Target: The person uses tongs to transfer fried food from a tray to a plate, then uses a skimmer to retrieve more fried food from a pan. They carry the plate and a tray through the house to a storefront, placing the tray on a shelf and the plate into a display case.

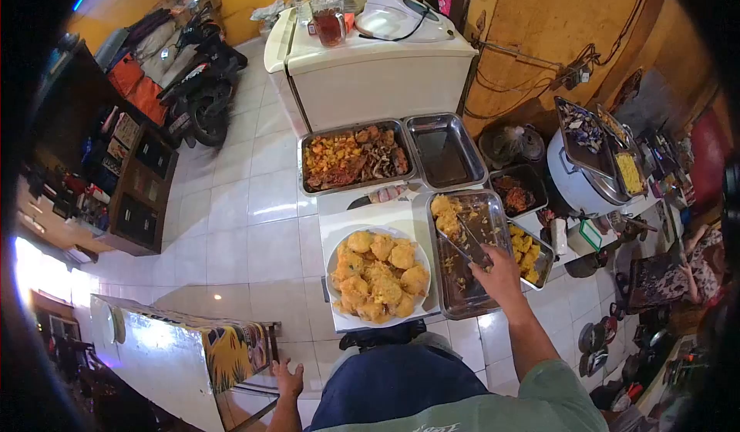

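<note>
Metal tongs (469,247), long and thin, sat in the closed grip of the right hand (497,272), their tips at golden fried pieces (445,213) in a rectangular steel tray (469,304). The left hand (287,378) hung open, well apart from the round white plate (332,265) of golden-yellow fritters (379,279).

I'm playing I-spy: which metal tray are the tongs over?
The long tray just right of the plate. The tongs and right hand are over it, and no other tray.

On the table (398,215), a plate (331,265) of fritters (379,278) lies left of a tray (465,301); behind the plate, a knife (378,195) lies before a second tray (347,189)
</note>
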Demonstrator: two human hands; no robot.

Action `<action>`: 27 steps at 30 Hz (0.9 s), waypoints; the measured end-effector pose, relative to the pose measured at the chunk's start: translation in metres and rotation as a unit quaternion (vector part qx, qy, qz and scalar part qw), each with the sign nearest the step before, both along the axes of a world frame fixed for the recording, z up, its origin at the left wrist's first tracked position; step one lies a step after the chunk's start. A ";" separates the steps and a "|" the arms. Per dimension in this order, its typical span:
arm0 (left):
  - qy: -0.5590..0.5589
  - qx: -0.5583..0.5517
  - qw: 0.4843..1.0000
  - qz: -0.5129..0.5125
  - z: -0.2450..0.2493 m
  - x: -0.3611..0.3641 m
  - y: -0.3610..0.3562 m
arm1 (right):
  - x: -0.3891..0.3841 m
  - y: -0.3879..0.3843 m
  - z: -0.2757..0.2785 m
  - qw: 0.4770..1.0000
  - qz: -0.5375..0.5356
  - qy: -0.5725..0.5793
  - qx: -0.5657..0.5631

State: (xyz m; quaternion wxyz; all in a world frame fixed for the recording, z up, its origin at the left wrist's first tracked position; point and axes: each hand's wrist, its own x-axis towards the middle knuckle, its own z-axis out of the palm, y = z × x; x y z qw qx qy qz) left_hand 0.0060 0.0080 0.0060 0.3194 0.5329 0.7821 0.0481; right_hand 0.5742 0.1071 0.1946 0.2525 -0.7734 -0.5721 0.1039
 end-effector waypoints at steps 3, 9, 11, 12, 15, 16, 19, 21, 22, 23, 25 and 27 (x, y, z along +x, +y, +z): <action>-0.008 0.010 1.000 0.006 0.001 0.000 -0.001 | 0.001 0.001 -0.005 0.999 -0.024 0.035 -0.031; 0.010 0.002 1.000 -0.008 0.001 -0.006 -0.006 | 0.015 -0.011 -0.004 0.988 -0.040 0.146 -0.027; 0.011 -0.021 1.000 0.004 0.016 0.002 -0.005 | 0.012 -0.018 0.014 0.986 -0.043 0.161 -0.024; 0.010 -0.022 1.000 0.006 0.012 0.001 -0.007 | 0.007 -0.021 0.025 0.983 -0.044 0.179 -0.022; 0.014 -0.016 1.000 0.007 -0.002 -0.004 -0.008 | -0.009 -0.026 0.050 0.975 -0.015 0.220 -0.020; 0.014 -0.014 1.000 0.000 -0.007 -0.005 -0.007 | -0.016 -0.026 0.054 0.970 0.010 0.243 -0.018; 0.016 -0.015 1.000 -0.004 -0.004 0.000 -0.002 | -0.038 -0.023 0.061 0.968 0.071 0.235 -0.054; 0.017 -0.018 1.000 -0.002 -0.001 0.006 0.003 | -0.056 -0.016 0.065 0.961 0.095 0.253 -0.052; 0.013 -0.011 1.000 -0.004 0.000 0.007 0.004 | -0.064 -0.011 0.066 0.968 0.127 0.208 -0.060; 0.008 -0.004 1.000 -0.007 0.000 0.009 0.006 | -0.072 -0.005 0.067 0.971 0.158 0.163 -0.069; 0.007 -0.005 1.000 -0.002 0.007 0.017 0.010 | -0.086 0.004 0.067 0.973 0.161 0.135 -0.090; 0.009 -0.006 1.000 0.004 0.011 0.019 0.010 | -0.092 0.011 0.050 0.973 0.184 0.095 -0.097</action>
